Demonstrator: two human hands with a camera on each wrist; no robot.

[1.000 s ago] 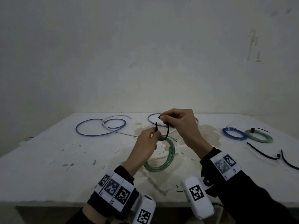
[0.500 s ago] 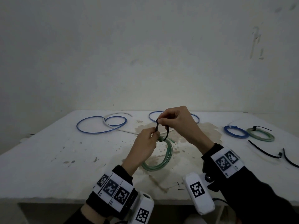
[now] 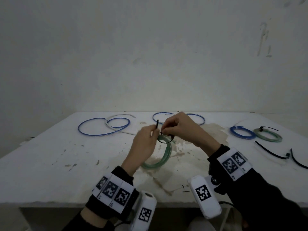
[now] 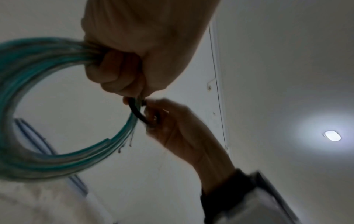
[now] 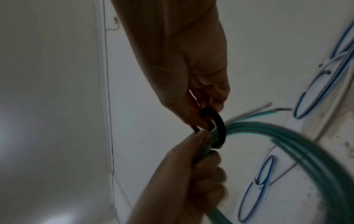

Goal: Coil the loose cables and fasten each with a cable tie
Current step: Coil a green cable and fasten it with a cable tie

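A coiled green cable (image 3: 165, 155) hangs from my left hand (image 3: 154, 130) over the middle of the table (image 3: 50, 164). Its lower part rests on the table. The left wrist view shows the fingers curled round the bundle of the green coil (image 4: 38, 106). A black cable tie (image 3: 166, 141) loops round the coil at the top, and its tail points up beside my left fingers. My right hand (image 3: 164, 130) pinches the tie near its head. In the right wrist view the tie (image 5: 220, 125) curves round the green strands (image 5: 287, 144), just above my left hand (image 5: 182, 174).
Loose blue and white cables (image 3: 103, 127) lie at the back left, and another blue loop (image 3: 196, 118) lies behind my hands. At the right are a tied blue coil (image 3: 242, 133) and a tied green coil (image 3: 268, 136). Spare black ties (image 3: 270, 151) lie near the right edge.
The tie's two ends have come together into a closed loop round the coil. Its tail now sticks up past my fingers, and both hands have dropped slightly towards the table.
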